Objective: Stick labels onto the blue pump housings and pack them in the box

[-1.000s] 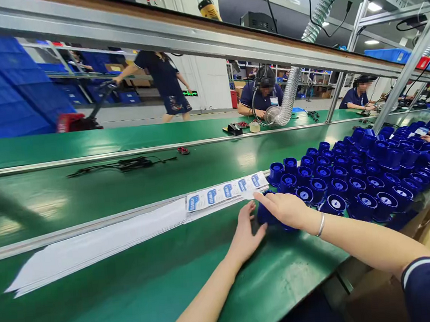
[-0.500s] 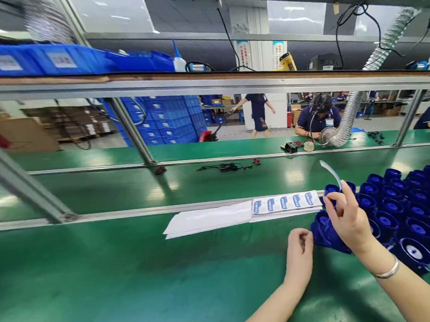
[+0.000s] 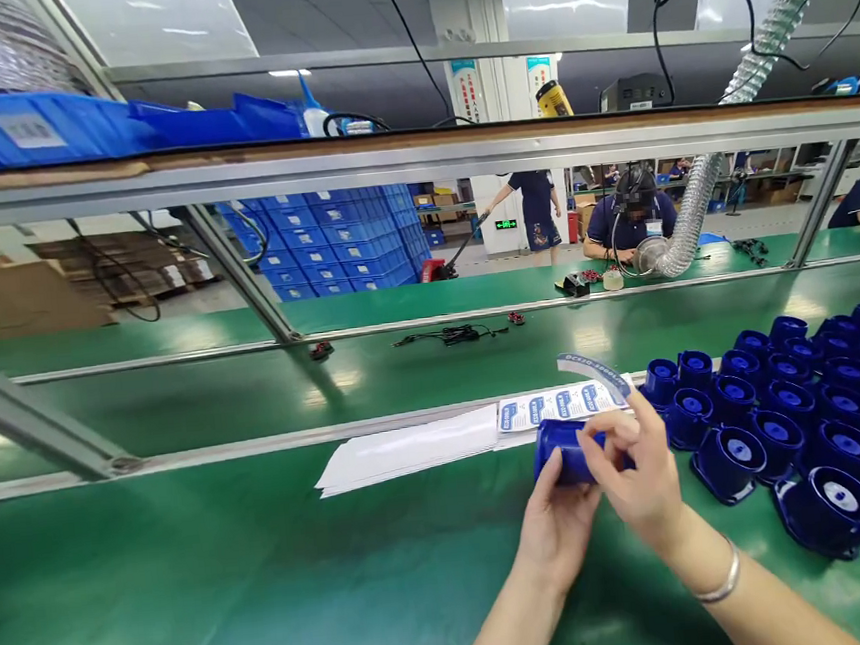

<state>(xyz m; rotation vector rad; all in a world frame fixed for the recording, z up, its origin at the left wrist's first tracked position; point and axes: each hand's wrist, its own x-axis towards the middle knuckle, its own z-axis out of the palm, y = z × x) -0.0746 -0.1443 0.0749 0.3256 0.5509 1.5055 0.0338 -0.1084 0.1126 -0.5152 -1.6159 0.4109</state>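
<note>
A dark blue round plastic housing lies on its side in my left hand, fingers and thumb closed around it. My right hand pinches one end of a curved blue-and-white label, whose free end sticks up to the left. The bent fingers of that hand are close against the housing; whether they touch it I cannot tell. Behind the housing lies a sheet of blue-and-white stickers, beside a stack of white paper sheets.
Many blue housings crowd the right side of the green bench. A metal shelf frame crosses in front, carrying blue bins. Black cables lie beyond the rail. Co-workers sit or walk behind.
My left hand has picked up a blue housing from the bench and raised it. My right hand has moved left with the label, which now shows its printed face. The view has shifted slightly.
</note>
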